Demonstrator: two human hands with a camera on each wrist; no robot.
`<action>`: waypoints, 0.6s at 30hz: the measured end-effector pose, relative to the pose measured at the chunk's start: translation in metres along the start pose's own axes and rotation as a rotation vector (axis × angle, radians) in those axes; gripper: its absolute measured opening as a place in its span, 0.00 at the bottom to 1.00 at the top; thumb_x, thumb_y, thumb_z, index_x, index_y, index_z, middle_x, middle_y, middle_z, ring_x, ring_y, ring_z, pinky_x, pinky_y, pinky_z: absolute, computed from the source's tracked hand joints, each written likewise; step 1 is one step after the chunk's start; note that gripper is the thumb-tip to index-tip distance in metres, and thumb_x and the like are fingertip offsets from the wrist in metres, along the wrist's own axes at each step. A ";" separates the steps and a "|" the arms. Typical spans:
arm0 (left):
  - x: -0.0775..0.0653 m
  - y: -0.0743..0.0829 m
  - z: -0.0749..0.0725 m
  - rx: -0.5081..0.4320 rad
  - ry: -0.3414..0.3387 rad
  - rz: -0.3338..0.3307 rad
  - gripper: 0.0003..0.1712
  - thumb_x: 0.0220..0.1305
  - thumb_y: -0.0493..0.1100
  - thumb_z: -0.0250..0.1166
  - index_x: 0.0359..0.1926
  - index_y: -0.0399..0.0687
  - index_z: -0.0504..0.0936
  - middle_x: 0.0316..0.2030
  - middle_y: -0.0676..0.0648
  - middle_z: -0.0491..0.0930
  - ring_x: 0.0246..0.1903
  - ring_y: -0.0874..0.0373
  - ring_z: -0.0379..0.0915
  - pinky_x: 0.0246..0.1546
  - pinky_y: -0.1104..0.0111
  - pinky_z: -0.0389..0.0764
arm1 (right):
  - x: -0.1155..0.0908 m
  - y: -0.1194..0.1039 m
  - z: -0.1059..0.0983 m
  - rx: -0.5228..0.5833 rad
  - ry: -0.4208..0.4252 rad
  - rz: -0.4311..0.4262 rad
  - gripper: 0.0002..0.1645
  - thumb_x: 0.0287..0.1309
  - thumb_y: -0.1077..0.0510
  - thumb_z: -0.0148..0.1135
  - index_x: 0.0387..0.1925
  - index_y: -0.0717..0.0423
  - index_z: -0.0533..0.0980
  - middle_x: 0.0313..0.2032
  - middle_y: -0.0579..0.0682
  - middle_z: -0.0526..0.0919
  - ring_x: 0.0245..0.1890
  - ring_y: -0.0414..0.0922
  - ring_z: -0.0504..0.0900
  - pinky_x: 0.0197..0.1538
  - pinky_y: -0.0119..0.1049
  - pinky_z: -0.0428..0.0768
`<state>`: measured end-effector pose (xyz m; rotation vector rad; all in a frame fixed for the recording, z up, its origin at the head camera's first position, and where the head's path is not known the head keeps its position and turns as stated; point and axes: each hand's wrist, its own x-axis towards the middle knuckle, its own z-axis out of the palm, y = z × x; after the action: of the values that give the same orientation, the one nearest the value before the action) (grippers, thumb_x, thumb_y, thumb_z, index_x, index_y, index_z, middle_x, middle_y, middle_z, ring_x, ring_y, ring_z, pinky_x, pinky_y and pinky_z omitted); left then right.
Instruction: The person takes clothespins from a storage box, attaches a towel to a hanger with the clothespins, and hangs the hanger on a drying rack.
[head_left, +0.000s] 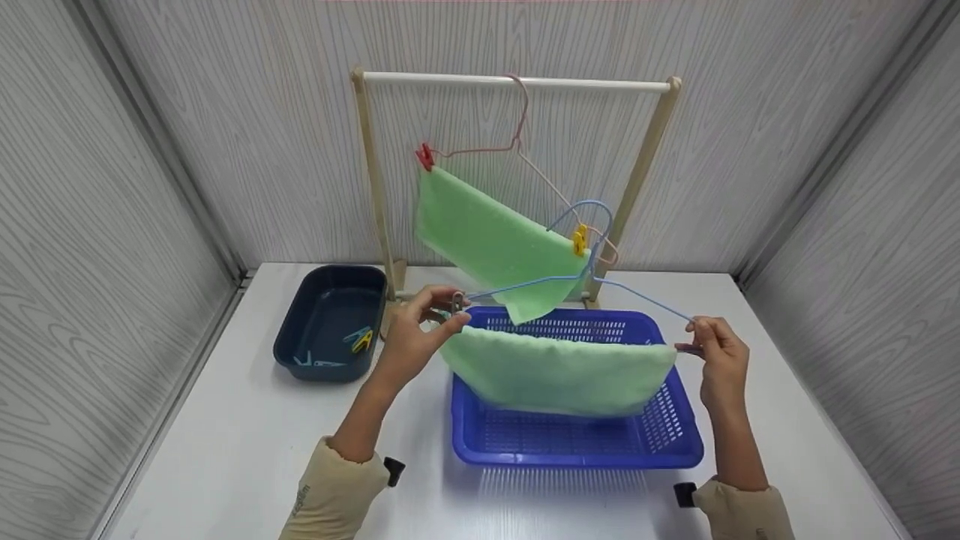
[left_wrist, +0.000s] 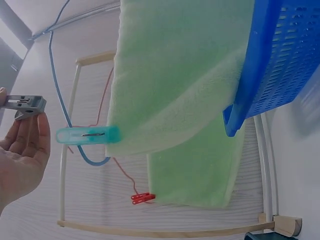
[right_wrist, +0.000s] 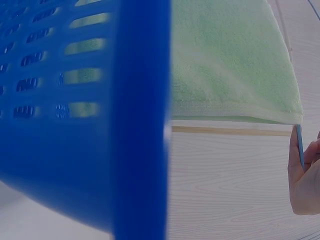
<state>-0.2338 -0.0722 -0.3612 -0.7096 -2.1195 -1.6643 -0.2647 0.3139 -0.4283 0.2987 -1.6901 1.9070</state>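
My left hand (head_left: 416, 330) pinches a grey clothespin (left_wrist: 25, 104) between thumb and fingers. Close by, a teal clothespin (left_wrist: 87, 135) clips a pale green towel (head_left: 562, 375) to the left end of a blue hanger (head_left: 525, 283). The hanger's hook points up, and the towel hangs below its lower bar. At the right end, my right hand (head_left: 724, 360) grips the hanger with thumb and fingers. A thin blue-grey piece (right_wrist: 300, 142) lies along those fingers at the towel's corner; its kind cannot be told.
Under the towel stands a blue basket (head_left: 577, 459). Behind, a rack (head_left: 450, 78) bears a pink hanger (head_left: 523, 112) with a green towel (head_left: 487, 225), clipped by red (head_left: 425, 157) and yellow (head_left: 580, 240) clothespins. To the left, a dark bin (head_left: 319, 300) contains several clothespins (head_left: 362, 341).
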 end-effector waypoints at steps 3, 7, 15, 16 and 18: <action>0.001 0.002 0.004 -0.002 -0.017 0.000 0.16 0.58 0.32 0.63 0.47 0.29 0.74 0.39 0.37 0.78 0.40 0.49 0.73 0.40 0.61 0.76 | 0.000 -0.001 0.000 0.006 0.003 0.000 0.12 0.64 0.71 0.46 0.30 0.83 0.68 0.25 0.50 0.73 0.24 0.41 0.70 0.29 0.31 0.80; 0.004 0.004 0.010 -0.014 -0.044 0.000 0.17 0.58 0.33 0.64 0.48 0.30 0.74 0.40 0.39 0.78 0.41 0.50 0.74 0.41 0.59 0.76 | 0.000 -0.002 0.000 0.022 0.009 -0.006 0.12 0.64 0.69 0.48 0.30 0.75 0.74 0.25 0.51 0.73 0.23 0.42 0.69 0.29 0.32 0.80; 0.006 0.009 0.022 -0.004 -0.075 0.017 0.18 0.58 0.33 0.64 0.48 0.29 0.74 0.40 0.40 0.78 0.41 0.48 0.74 0.41 0.55 0.76 | 0.000 0.001 0.000 0.024 0.003 0.004 0.12 0.64 0.70 0.47 0.29 0.71 0.75 0.23 0.51 0.72 0.22 0.41 0.68 0.29 0.32 0.80; 0.006 0.010 0.023 -0.005 -0.079 0.019 0.18 0.58 0.33 0.64 0.49 0.29 0.74 0.40 0.40 0.78 0.41 0.48 0.74 0.41 0.55 0.76 | 0.000 0.001 -0.001 0.026 0.001 0.004 0.12 0.64 0.71 0.46 0.29 0.72 0.75 0.23 0.51 0.71 0.22 0.41 0.68 0.29 0.32 0.80; 0.006 0.011 0.025 -0.011 -0.085 0.017 0.18 0.58 0.33 0.63 0.49 0.30 0.74 0.40 0.40 0.78 0.41 0.48 0.74 0.41 0.57 0.76 | -0.001 0.002 -0.001 0.025 -0.003 0.002 0.12 0.64 0.72 0.45 0.29 0.75 0.74 0.24 0.50 0.72 0.23 0.41 0.68 0.29 0.32 0.80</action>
<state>-0.2317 -0.0448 -0.3558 -0.8129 -2.1567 -1.6656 -0.2652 0.3148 -0.4308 0.3105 -1.6700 1.9316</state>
